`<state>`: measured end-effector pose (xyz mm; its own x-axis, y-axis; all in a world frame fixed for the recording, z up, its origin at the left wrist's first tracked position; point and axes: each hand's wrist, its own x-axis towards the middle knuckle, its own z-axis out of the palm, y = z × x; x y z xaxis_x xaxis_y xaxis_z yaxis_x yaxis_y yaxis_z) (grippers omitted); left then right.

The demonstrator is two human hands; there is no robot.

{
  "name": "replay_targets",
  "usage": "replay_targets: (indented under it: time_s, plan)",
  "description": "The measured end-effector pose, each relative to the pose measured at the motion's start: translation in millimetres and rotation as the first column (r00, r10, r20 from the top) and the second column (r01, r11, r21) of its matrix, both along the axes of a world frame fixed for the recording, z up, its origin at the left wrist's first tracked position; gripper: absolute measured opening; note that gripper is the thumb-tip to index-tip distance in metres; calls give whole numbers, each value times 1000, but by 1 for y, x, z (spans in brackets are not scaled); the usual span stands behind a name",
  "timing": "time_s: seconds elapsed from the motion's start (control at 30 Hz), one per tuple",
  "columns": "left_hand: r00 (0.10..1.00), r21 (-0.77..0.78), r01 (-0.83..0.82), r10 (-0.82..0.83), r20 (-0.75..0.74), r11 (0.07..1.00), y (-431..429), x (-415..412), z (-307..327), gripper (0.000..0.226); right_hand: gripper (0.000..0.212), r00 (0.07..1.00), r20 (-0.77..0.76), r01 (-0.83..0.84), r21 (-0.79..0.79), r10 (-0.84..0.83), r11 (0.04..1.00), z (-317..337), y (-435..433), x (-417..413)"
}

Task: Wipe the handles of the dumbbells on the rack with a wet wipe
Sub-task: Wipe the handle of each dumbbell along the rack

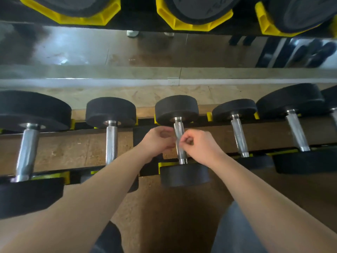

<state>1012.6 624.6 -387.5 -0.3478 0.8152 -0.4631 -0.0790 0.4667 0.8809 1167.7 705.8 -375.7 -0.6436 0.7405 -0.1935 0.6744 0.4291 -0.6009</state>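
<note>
Dumbbell handle (182, 154): chrome, middle of the lower rack (145, 122) row. Long axis runs away from the viewer, far head up-frame. Left hand (156, 141) and right hand (198, 145) flank it, fingers curled; wipe not discernible, grasp unclear. Progress: indeterminate; neighbouring handles (111, 143) seemingly pending.

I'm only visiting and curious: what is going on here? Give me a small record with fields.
place: rack holding a row of dumbbells
focus: handle of the middle dumbbell
left hand: fingers curled, beside the handle
right hand: fingertips pinched together at the handle
wipe: cannot be made out
above: yellow cradles with bigger weights
</note>
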Motion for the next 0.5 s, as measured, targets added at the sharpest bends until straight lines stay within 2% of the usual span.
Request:
replay_targets:
  time_s: [0.1,0.2,0.27,0.4,0.43,0.5]
  plan:
    - [993,29,20,-24,115,999,-3,-2,-2,39,21,978,-113,187,90,-176,978,1,2,-23]
    - [982,30,30,-35,187,999,-3,-8,-6,36,20,944,-156,312,129,-292,941,7,7,-42]
    - [970,20,39,-43,240,999,-2,-10,-8,32,22,947,-98,318,119,-307,941,9,3,-40]
    - [933,6,19,-20,359,1000,-5,-10,-7,40,17,962,175,195,98,-210,976,16,-24,-18]
    - [917,-4,6,-4,399,1000,-5,-10,-5,40,16,956,209,188,97,-205,977,16,-29,-14]
    - [883,-25,-13,24,468,1000,-3,-9,-1,36,15,951,178,240,89,-252,967,16,-34,-15]
